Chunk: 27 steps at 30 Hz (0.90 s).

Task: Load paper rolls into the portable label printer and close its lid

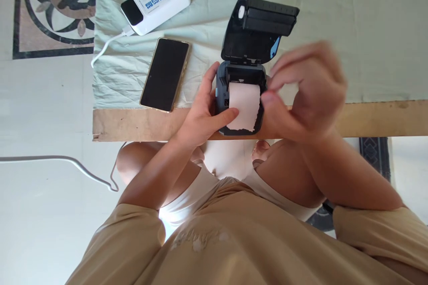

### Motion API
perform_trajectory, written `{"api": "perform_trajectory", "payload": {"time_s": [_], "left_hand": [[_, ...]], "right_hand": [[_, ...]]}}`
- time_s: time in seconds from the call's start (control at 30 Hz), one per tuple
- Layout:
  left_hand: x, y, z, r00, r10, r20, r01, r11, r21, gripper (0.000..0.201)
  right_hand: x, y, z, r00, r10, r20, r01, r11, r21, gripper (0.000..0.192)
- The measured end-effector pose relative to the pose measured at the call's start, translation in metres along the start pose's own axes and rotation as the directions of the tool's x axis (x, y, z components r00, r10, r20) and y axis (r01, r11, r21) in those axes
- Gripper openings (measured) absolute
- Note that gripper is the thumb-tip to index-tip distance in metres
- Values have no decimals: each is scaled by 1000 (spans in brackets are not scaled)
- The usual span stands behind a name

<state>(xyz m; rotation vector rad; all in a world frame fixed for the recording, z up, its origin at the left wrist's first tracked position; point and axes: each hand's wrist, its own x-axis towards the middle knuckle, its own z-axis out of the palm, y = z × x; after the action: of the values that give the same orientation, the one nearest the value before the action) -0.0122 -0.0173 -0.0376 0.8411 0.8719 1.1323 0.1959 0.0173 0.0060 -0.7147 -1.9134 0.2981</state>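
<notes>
A small dark receipt printer rests at the table's front edge with its black lid swung up. Inside lies a white paper roll, its torn end hanging toward me over the front. My left hand grips the printer's left side, the thumb laid on the paper. Just right of the printer is my right hand, blurred by motion. Its thumb and index finger are close together beside the printer's right wall; whether anything is between them I cannot make out.
A smartphone with a dark screen lies left of the printer. Behind it is a white power bank with a white cable plugged in. Pale green cloth covers the table up to its bare wooden edge.
</notes>
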Motion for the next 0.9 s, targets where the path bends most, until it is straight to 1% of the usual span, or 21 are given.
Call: {"api": "perform_trajectory", "payload": {"time_s": [0.07, 0.13, 0.17, 0.23, 0.3, 0.33, 0.37, 0.43, 0.47, 0.53, 0.6, 0.67, 0.7, 0.73, 0.77, 0.83, 0.9], "left_hand": [[0, 1, 0, 999, -35, -24, 36, 999, 38, 136], [0, 2, -1, 998, -53, -30, 55, 995, 82, 143], [0, 3, -2, 998, -54, -31, 57, 993, 103, 143], [-1, 6, -3, 998, -51, -25, 54, 989, 136, 142], [-2, 8, -4, 999, -42, -20, 45, 986, 162, 139], [-2, 9, -4, 999, -38, -18, 41, 984, 173, 137], [-2, 9, -4, 999, -30, -15, 33, 984, 177, 136], [-1, 9, -4, 1000, -11, -17, 14, 985, 171, 132], [0, 8, -4, 1000, -4, -21, 7, 986, 165, 131], [2, 6, -5, 1000, 7, -23, -4, 990, 140, 130], [3, 3, -7, 1000, 1, -24, 2, 994, 107, 134], [3, 1, -8, 1000, -17, -12, 18, 997, 81, 141], [3, 1, -9, 1000, -28, -1, 28, 997, 72, 141], [2, 1, -9, 1000, -22, 13, 21, 998, 56, 135], [1, 0, -8, 999, 1, 33, -2, 999, 32, 125], [0, -1, -8, 995, 82, 52, -81, 997, -14, 96], [-2, -1, -7, 988, 153, 33, -153, 988, -14, 73]], "right_hand": [[5, 2, -4, 989, 145, -42, -144, 989, 16, 20], [9, 3, -4, 956, 284, -75, -281, 959, 50, 23], [11, 3, -3, 937, 335, -98, -331, 942, 50, 23], [13, 4, 1, 918, 366, -155, -366, 930, 28, 26], [16, 5, 4, 916, 363, -170, -358, 932, 63, 31], [16, 5, 4, 923, 349, -164, -336, 936, 101, 29], [17, 6, 4, 931, 338, -138, -321, 938, 134, 24], [16, 6, 3, 950, 304, -72, -293, 947, 132, 7], [15, 5, 1, 961, 273, -40, -267, 958, 107, 3], [12, 6, -3, 978, 204, 28, -206, 977, 59, 9], [7, 9, -6, 983, 144, 110, -148, 988, 35, 8], [2, 13, -9, 968, 118, 222, -124, 992, 14, 9], [0, 14, -10, 958, 104, 267, -110, 994, 9, 11], [-2, 15, -11, 950, 94, 298, -101, 995, 9, 12], [-3, 15, -11, 946, 87, 311, -95, 995, 12, 12], [-6, 11, -10, 957, 84, 278, -89, 996, 7, 8], [-7, 4, -8, 958, 140, 251, -135, 990, -38, 9]]}}
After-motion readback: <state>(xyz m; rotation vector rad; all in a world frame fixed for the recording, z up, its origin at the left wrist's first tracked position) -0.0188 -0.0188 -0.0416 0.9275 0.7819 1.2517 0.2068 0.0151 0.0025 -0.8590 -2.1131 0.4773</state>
